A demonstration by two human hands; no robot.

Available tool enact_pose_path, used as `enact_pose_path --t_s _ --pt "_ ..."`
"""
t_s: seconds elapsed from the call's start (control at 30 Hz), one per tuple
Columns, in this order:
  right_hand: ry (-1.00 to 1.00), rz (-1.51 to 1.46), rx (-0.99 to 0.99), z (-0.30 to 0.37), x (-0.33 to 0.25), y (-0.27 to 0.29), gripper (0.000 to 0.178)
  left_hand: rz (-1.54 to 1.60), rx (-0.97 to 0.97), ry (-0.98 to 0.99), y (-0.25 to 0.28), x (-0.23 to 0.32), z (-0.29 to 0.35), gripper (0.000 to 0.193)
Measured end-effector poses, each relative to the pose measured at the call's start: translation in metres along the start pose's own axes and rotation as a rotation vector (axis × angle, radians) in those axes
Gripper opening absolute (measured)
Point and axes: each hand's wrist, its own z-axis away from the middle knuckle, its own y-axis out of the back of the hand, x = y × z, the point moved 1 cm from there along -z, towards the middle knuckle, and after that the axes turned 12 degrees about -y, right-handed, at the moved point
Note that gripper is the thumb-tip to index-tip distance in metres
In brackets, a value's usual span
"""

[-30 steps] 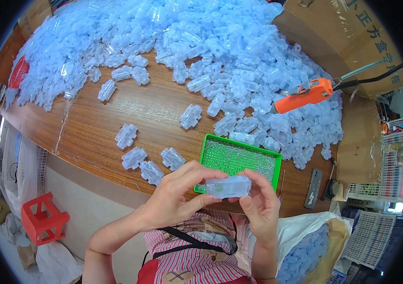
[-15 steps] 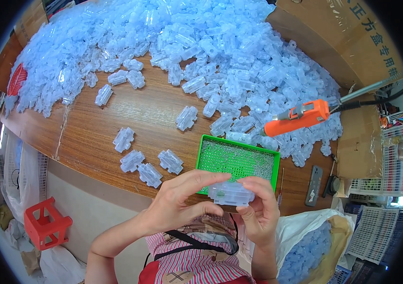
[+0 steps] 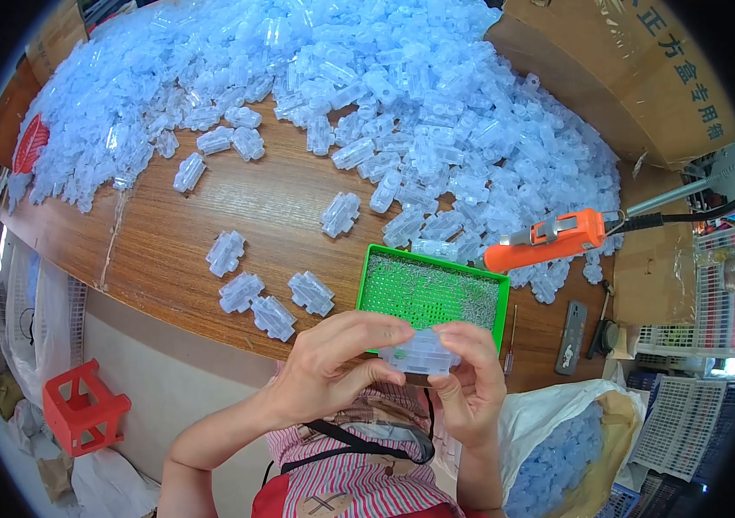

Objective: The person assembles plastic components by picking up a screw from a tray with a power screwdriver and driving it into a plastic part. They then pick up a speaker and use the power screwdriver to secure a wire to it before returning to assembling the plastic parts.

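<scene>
Between my two hands, over the near edge of the green tray [image 3: 438,254], is a clear plastic housing [image 3: 422,354]. My left hand [image 3: 324,364] pinches its left end with thumb and fingers. On the right end, my right hand [image 3: 473,384] grips it, fingers above and thumb below. Many tiny silvery screws or pins lie in the tray, thickest toward its far and right sides. An orange electric screwdriver [image 3: 549,242] hangs past the tray's far right corner, touched by neither hand.
A big heap of similar clear plastic pieces [image 3: 402,78] covers the table's far side. Several loose ones [image 3: 273,319] lie left of my hands. A thin screwdriver [image 3: 511,345] and a grey tool [image 3: 570,338] rest right of the tray. A filled sack [image 3: 562,457] stands at lower right.
My left fingers have closed in on the housing's left end. The electric screwdriver has swung slightly right and down. The loose pieces on the table have not moved.
</scene>
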Motion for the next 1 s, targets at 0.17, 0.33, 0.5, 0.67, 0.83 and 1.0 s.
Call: enact_pose_path --t_s 0.17,0.33,0.5,0.67,0.83,1.0 --pt "-0.305 -0.710 -0.088 -0.003 0.002 -0.014 0.067 -0.268 0.111 -0.305 -0.007 -0.006 0.003 0.042" --pt "-0.341 -0.609 -0.071 -0.001 0.003 -0.011 0.061 -0.142 0.093 -0.165 -0.010 -0.007 0.006 0.058" --pt "-0.358 -0.513 -0.045 0.000 0.000 -0.007 0.062 0.448 0.080 0.363 -0.007 -0.001 0.002 0.068" --pt "-0.344 -0.502 -0.057 0.001 -0.001 -0.008 0.060 0.511 0.048 0.482 -0.009 -0.003 0.006 0.057" --pt "-0.321 -0.462 -0.012 0.001 -0.002 -0.006 0.060 0.653 0.111 0.603 -0.008 0.001 0.002 0.056" --pt "-0.393 -0.436 -0.085 0.006 -0.006 0.002 0.054 0.648 0.017 0.568 -0.006 -0.001 0.002 0.056"
